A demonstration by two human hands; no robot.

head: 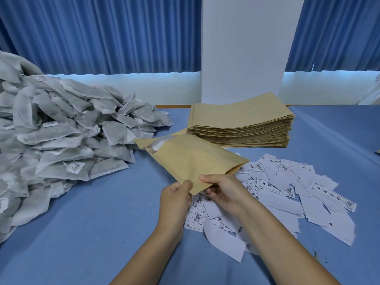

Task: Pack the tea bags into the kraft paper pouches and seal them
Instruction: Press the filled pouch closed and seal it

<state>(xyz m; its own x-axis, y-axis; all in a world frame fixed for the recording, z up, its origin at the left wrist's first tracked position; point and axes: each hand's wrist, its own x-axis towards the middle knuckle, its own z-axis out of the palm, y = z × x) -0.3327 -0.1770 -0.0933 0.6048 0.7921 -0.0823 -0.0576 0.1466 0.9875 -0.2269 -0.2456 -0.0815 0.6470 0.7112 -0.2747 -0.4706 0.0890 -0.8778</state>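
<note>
I hold a kraft paper pouch (191,159) above the blue table, tilted with its open mouth pointing up and to the left. A white tea bag (159,143) pokes out of that mouth. My left hand (176,197) pinches the pouch's near bottom corner. My right hand (223,191) grips the same bottom edge just to the right, thumb on top. A large heap of grey-white tea bags (61,136) fills the left side. A tall stack of flat kraft pouches (242,122) lies behind the held pouch.
Several white printed paper labels (287,194) lie scattered under and to the right of my hands. A white pillar (246,48) and blue curtains (102,33) stand behind the table. Blue cloth (92,233) covers the table.
</note>
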